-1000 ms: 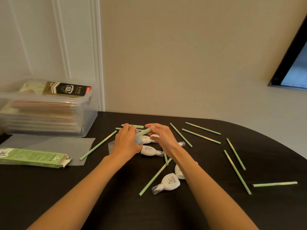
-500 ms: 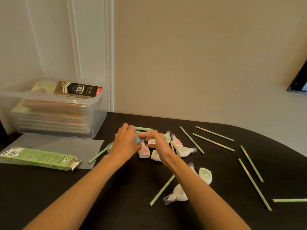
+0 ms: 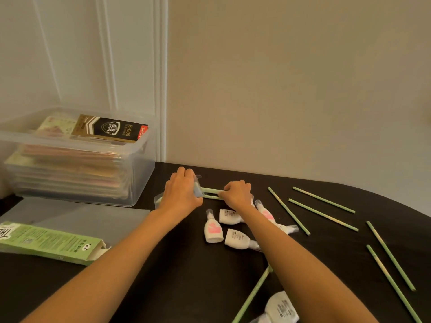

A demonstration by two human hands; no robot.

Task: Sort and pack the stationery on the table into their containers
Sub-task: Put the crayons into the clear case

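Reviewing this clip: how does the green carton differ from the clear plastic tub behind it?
The green carton is opaque printed card; the clear tub shows its stacked packets through its walls. The carton lies flat on its side with an end flap open; the tub stands upright with a black box on top of its load. The carton is long and slim, the tub broad and deep. Both sit on the black table.
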